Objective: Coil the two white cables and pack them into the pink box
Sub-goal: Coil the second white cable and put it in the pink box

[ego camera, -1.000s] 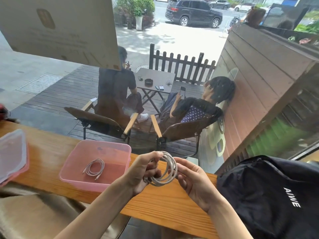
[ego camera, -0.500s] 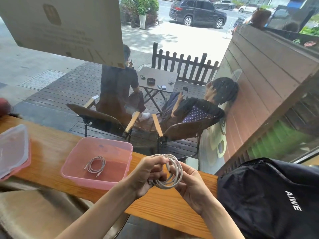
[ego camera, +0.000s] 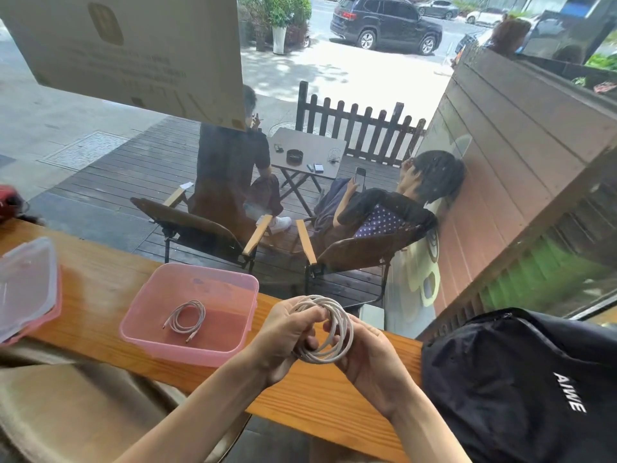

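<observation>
White cable (ego camera: 329, 332), wound into a round coil, sits between both hands above the table (ego camera: 100, 289), just right of the pink box (ego camera: 247, 295). Left hand (ego camera: 283, 335) has a narrow grip, fingers pinched shut on the coil's left side; right hand (ego camera: 367, 352) cups and holds its right side. Inside the box lies a second coiled cable (ego camera: 187, 317). Its lid (ego camera: 26, 285) rests well left; a black bag (ego camera: 521, 379) lies right of the hands.
</observation>
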